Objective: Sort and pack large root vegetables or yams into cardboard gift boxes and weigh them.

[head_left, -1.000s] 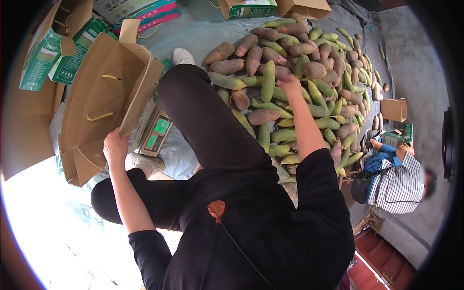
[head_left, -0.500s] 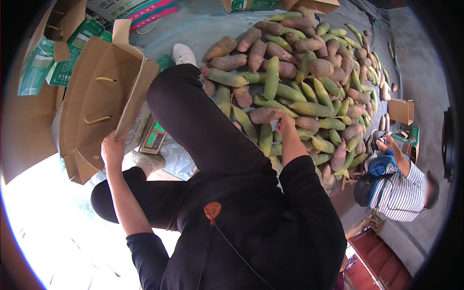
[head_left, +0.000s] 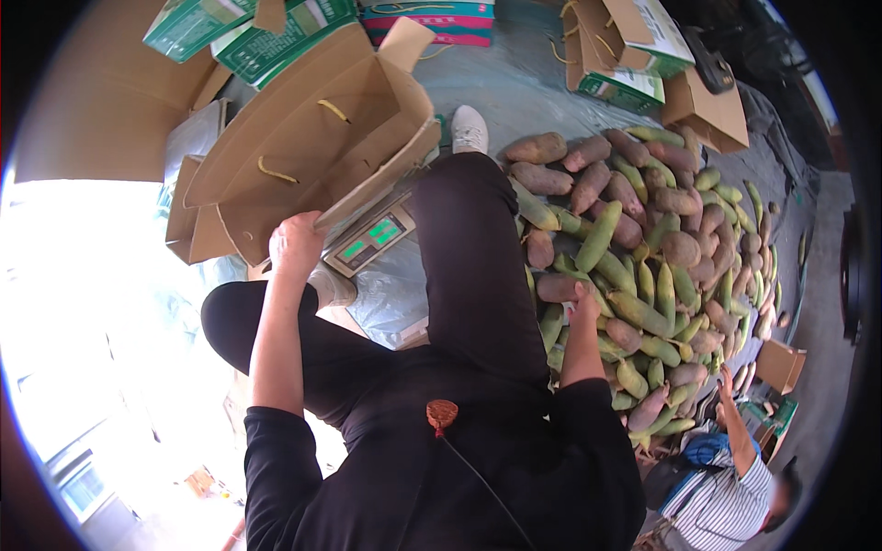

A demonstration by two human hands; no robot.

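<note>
My left hand [head_left: 296, 244] is closed on the near rim of an open brown cardboard box [head_left: 266, 174] with yellow cord handles. This box stands at a digital scale [head_left: 375, 237] with a lit green display. On the right, my right hand [head_left: 584, 307] has its fingers closed around the end of a brownish-pink oblong root vegetable [head_left: 555, 287]. That root is at the near left edge of a large pile of similar brownish roots and long green radishes [head_left: 638, 310]. Part of my right fingers is hidden.
Green-and-white cartons [head_left: 285, 41] stand at the far left, with a pink-and-blue box [head_left: 430, 22] beside them. More opened cartons [head_left: 634, 55] lie beyond the pile. At the lower right, a person in a striped shirt [head_left: 726, 500] reaches toward the pile. Plastic sheeting [head_left: 390, 298] covers the floor near my feet.
My view has swung left, so the scene appears shifted right. My left hand keeps its grip on the box rim, and my right hand stays at the same brownish root. The other person's arm has stretched out.
</note>
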